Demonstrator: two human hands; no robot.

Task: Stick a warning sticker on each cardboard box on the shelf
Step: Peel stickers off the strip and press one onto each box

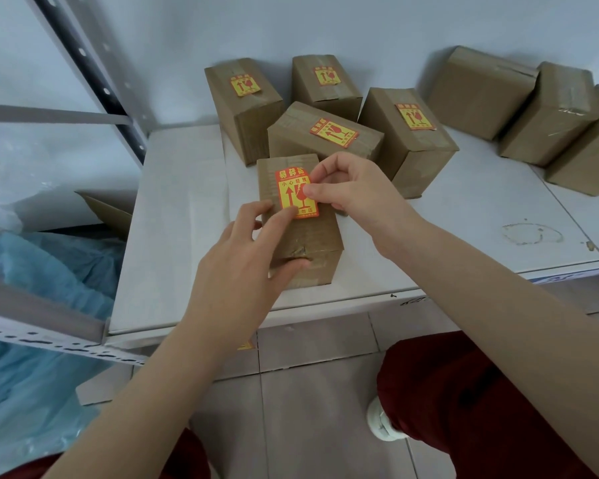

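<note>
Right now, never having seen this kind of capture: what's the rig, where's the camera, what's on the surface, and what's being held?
There is no machine here: a person works with two bare hands. The single picture comes from a camera worn on the head, looking forward and down, so the arms reach in from the bottom. On the white shelf lies a near box. The left hand steadies it, with a fingertip on the lower edge of a red and yellow warning sticker. The right hand pinches that sticker's right edge, holding it against the box top. Behind stand four stickered boxes. To the right, three bare boxes show no sticker on the faces in view.
</note>
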